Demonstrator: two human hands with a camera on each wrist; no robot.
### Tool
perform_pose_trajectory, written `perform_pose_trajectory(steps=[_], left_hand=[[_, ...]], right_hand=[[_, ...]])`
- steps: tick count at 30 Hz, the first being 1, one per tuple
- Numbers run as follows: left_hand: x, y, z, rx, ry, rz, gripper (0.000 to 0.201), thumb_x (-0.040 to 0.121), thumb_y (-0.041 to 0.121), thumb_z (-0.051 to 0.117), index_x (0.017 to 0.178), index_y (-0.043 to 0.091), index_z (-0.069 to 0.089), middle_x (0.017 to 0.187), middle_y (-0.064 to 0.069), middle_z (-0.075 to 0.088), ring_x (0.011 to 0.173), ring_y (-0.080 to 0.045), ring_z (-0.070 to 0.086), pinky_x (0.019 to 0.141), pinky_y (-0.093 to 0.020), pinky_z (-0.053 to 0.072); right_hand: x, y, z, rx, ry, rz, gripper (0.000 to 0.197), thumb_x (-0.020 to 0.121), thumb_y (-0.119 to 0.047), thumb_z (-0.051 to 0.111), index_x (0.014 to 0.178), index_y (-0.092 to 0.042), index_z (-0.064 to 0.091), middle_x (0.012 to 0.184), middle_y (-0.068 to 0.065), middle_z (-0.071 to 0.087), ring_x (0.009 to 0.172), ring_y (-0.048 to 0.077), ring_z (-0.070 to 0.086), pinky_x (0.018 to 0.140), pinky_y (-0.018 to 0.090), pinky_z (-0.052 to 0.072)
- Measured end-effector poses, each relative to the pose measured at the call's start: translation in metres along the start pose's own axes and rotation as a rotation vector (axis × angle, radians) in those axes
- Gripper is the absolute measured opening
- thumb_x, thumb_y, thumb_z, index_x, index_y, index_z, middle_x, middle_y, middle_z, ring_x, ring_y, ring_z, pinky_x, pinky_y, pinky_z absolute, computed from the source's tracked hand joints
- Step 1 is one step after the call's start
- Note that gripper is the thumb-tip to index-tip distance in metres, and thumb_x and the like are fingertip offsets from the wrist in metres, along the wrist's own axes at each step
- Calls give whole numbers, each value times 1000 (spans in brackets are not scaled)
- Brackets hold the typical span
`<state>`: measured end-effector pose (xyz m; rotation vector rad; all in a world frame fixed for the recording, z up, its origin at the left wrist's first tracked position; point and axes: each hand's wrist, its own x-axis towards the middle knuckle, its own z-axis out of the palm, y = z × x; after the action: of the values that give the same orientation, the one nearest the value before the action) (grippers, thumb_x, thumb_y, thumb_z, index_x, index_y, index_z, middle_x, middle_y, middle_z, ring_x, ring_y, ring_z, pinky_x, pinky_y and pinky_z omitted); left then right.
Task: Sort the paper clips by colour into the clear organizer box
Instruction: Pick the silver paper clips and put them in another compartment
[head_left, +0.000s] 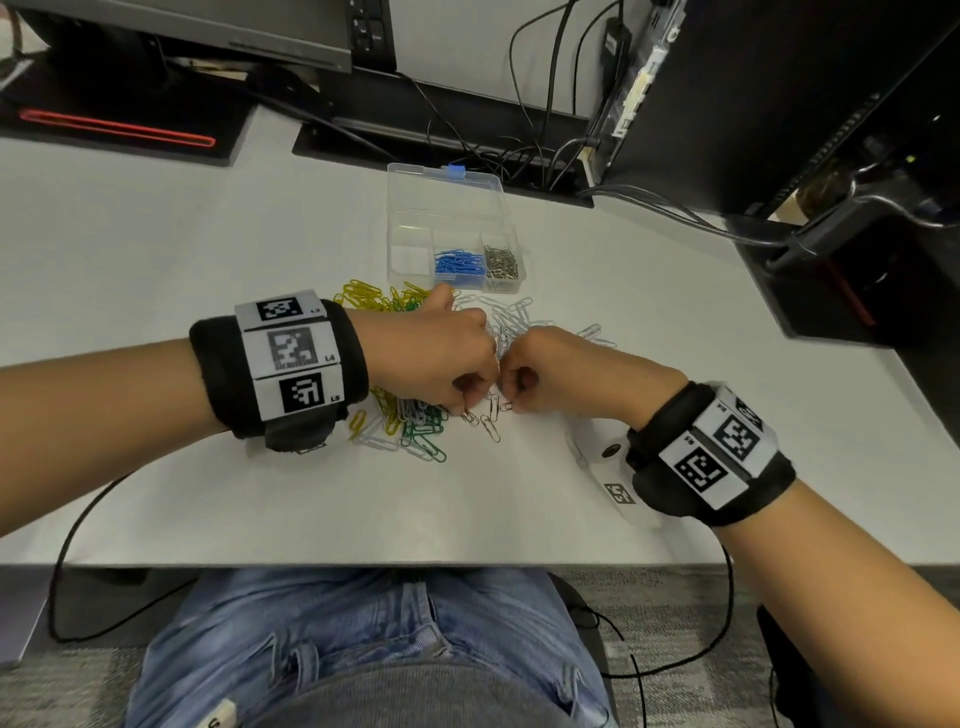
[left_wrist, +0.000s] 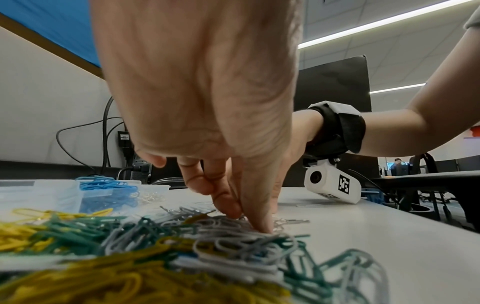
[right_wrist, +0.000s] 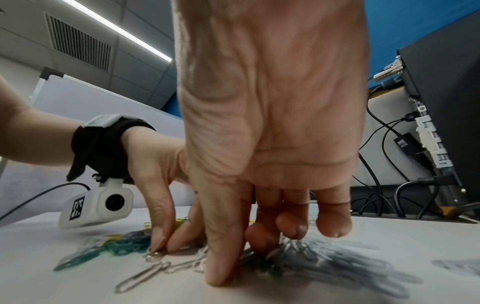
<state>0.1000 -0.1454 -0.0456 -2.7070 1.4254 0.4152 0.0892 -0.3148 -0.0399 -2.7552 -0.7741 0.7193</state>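
Note:
A mixed pile of yellow (head_left: 371, 299), white (head_left: 511, 319) and green paper clips (head_left: 423, 431) lies mid-table in front of the clear organizer box (head_left: 447, 179). Its front compartments hold blue clips (head_left: 460, 264) and silver clips (head_left: 501, 262); the left one looks empty. At the pile's near edge my left hand (head_left: 464, 411) pinches a silver clip (right_wrist: 153, 255) between thumb and forefinger. Just to its right, my right hand (head_left: 511, 405) has its fingers curled and pinches a linked silver clip (head_left: 506, 407). More silver clips (right_wrist: 140, 275) trail on the table between the hands.
Monitor bases (head_left: 130, 124) and tangled cables (head_left: 498, 150) line the back of the table. A black computer tower (head_left: 810, 104) stands at the right. The table's front edge (head_left: 363, 564) is close to my lap. Bare tabletop (head_left: 156, 234) lies left of the box.

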Motion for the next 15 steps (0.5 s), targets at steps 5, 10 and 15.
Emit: perform_pose_trajectory(steps=[5,10,15], left_hand=[[0,0,0,-86,35,35,7,86,29,61,92,30,63,86,15,61,96,-3,34,75,-32,12],[0,2,-1,-53,24,53,5,84,32,66,86,30,62,80,13,59,90,-2,32,73,-32,12],[1,4,-1,3,15,60,3,87,27,63,84,28,62,82,12,56,92,-4,37,77,-33,14]], right_hand=[[0,-1,4,-125,-19,-21,36,82,-6,50,55,-25,37,60,-2,40,62,23,43,56,30,37],[-8,9,-28,43,158,39,17,83,-1,55,75,-14,61,77,0,60,71,16,54,66,26,45],[17,15,-64,174,577,63,16,84,0,58,74,-11,64,67,-12,56,64,4,52,56,3,39]])
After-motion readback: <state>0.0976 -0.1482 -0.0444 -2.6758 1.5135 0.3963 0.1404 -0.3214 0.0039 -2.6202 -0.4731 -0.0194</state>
